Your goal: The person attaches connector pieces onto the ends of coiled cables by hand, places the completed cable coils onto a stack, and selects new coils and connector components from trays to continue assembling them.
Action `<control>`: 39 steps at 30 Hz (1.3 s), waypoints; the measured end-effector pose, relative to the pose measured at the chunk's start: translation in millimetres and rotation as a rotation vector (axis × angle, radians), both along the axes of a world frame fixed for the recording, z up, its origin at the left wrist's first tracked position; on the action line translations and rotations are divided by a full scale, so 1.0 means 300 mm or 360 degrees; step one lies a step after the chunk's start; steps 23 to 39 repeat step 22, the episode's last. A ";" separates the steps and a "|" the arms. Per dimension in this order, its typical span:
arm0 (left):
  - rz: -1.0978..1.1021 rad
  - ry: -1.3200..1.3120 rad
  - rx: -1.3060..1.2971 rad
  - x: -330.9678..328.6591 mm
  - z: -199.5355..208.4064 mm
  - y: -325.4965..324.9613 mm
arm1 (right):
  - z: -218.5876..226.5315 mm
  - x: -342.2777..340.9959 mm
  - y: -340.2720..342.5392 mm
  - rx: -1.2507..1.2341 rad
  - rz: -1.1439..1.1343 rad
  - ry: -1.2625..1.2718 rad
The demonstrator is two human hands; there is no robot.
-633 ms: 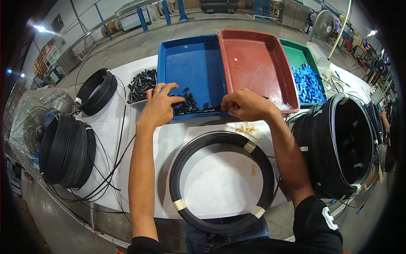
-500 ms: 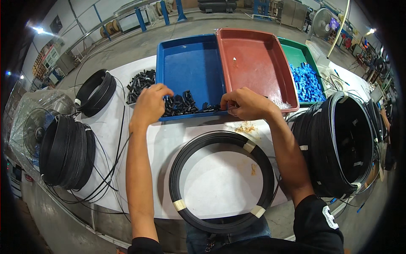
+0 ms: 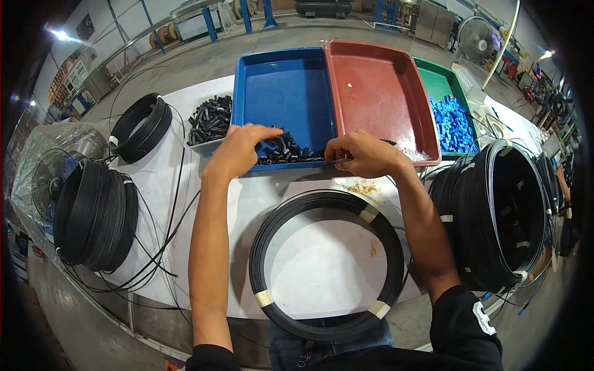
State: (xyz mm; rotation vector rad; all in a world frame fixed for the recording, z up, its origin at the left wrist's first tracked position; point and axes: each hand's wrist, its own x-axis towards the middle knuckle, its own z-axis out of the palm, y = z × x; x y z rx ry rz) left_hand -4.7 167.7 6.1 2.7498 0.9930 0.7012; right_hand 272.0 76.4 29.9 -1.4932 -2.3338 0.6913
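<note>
My left hand reaches over the near left corner of the blue tray, its index finger stretched out to the right. Small black plastic pieces lie heaped along that tray's near side, beside the fingers. At the tray's near right corner my right hand is closed, fingers curled down by the end of the heap. What its fingertips hold, if anything, is hidden. Between my forearms a black cable coil, bound with pale tape, lies on the white table.
A red tray adjoins the blue one, holding clear scraps at its near corner. Blue pieces fill part of a green tray. More black pieces sit at left. Large coils stand at left and right.
My left hand has moved right across the blue tray's near side, and the black pieces there lie farther right, closer together. The right hand stays in nearly the same place.
</note>
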 end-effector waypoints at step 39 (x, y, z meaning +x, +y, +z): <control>0.0666 0.0347 0.0222 -0.106 0.068 0.004 | 0.000 -0.003 0.001 -0.0019 -0.0008 -0.0063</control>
